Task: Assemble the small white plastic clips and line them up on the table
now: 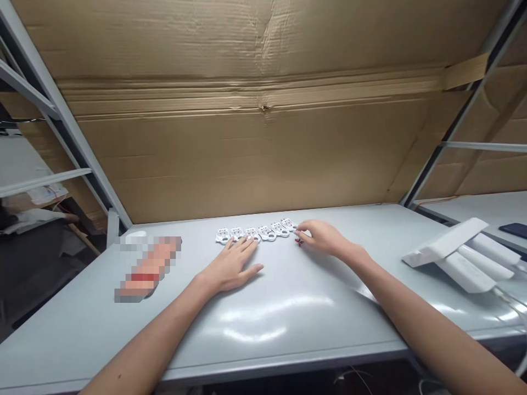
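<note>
Several flat white pieces (267, 233), each with a ring-shaped opening and small dark marks, lie in a slightly slanting row on the grey table (288, 323). My left hand (234, 265) rests palm down with its fingers spread, fingertips touching the lower edges of the pieces at the row's left half. At the right end of the row, my right hand (323, 237) has thumb and index finger bent together beside the last white piece. Just beneath that thumb shows a small red and dark item (299, 242). What the fingertips grip is too small to make out.
To the left lies a blurred-out orange and red object (150, 269), with a white item (135, 237) behind it. White boxy shapes with cables (461, 255) stand at the right. Cardboard (263, 164) walls the back; metal posts (436, 131) frame both sides.
</note>
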Tool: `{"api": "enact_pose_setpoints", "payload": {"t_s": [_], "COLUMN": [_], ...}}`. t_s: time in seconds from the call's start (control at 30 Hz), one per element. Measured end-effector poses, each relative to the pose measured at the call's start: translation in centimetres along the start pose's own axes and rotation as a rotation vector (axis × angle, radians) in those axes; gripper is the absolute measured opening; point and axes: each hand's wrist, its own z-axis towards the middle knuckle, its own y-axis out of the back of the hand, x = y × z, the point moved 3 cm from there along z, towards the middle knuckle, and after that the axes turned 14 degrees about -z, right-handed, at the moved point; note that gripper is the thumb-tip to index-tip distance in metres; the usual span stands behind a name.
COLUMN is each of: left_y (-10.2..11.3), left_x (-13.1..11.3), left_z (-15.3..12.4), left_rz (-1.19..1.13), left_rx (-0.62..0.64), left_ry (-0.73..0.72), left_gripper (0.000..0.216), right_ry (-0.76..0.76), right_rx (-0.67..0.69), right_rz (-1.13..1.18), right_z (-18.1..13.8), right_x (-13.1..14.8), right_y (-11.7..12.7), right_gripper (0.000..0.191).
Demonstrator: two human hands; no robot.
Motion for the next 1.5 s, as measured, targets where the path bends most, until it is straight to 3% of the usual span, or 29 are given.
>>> {"api": "enact_pose_setpoints", "payload": {"t_s": [0.17, 0.37, 0.63, 0.8, 1.0, 1.27, 1.5], "left_y": [0.1, -0.2, -0.4, -0.7, -0.6, -0.4, -0.3], "left_x": [-0.2, -0.2, -0.1, 0.4, 0.6, 0.2, 0.3], "left_z": [0.0, -0.3, -0.5, -0.4, -0.5, -0.6, -0.4], "left_rz": [-0.006, -0.001, 0.008, -0.005, -0.026, -0.003, -0.042], "left_rx": [0.042, -0.032, -0.093, -0.121, -0.175, -0.170, -0.228], "left_ry": [0.063, 0.073, 0.127, 0.136, 0.085, -0.053, -0.100], "left_gripper": [0.072, 0.065, 0.061, 0.062, 0.056, 0.048, 0.036], "right_ry": [0.228, 0.392, 0.385, 0.288, 0.396, 0.549, 0.485], "right_rx": [-0.241, -0.150, -0.217, -0.280, -0.216, -0.111, -0.336], "right_rz": [0.017, -0.016, 0.120, 0.039, 0.063, 0.271, 0.205], "right_z": [0.2, -0.4, -0.6, 0.2, 0.0, -0.7, -0.4], "right_x": [3.9, 6.7, 5.9, 5.8, 6.7, 7.8, 7.3], "right_y": [-1.4, -2.1, -1.3, -2.0, -1.8, -1.8, -2.0], "right_gripper": [0.036, 0.037, 0.028, 0.036, 0.025, 0.047, 0.020]}}
